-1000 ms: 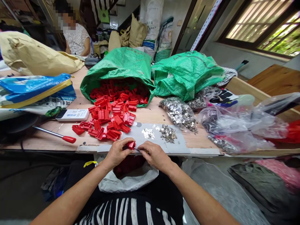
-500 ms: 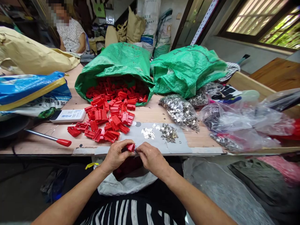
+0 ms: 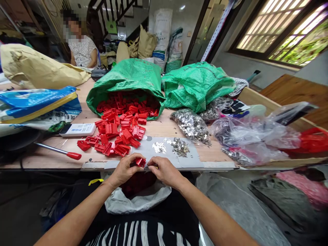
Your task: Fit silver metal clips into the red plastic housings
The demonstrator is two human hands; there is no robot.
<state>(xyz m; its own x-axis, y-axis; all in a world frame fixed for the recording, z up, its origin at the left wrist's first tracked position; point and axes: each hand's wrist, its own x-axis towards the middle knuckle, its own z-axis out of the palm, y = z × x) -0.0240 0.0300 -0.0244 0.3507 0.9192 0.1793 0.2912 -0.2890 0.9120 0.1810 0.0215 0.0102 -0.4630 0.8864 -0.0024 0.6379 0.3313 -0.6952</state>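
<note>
My left hand [image 3: 126, 171] is closed on a small red plastic housing [image 3: 140, 162] at the table's front edge. Thumb and fingertips of my right hand [image 3: 165, 172] are pinched right beside the housing's end. A thin, partly hidden bit shows at those fingertips, too small to name. Just beyond both hands lies a grey mat [image 3: 196, 159] bearing a bright heap of flat metal pieces [image 3: 159, 147] and a duller heap of metal pieces [image 3: 180, 147]. A loose pile of red housings [image 3: 111, 129] spreads to the left. Under my hands, a white sack [image 3: 138, 204] gapes in my lap.
A green sack [image 3: 133, 73] spills red housings; another green sack [image 3: 194, 83] adjoins it. A clear bag of metal pieces [image 3: 191, 124] lies right. Left are a red-tipped lever [image 3: 73, 155], a white device [image 3: 81, 130] and a blue bag [image 3: 38, 102]. A person [image 3: 83, 51] sits behind.
The camera view has tilted up and shifted slightly. My hands stay together at the red housing, which is turned a little; more of the right fingertips shows against it.
</note>
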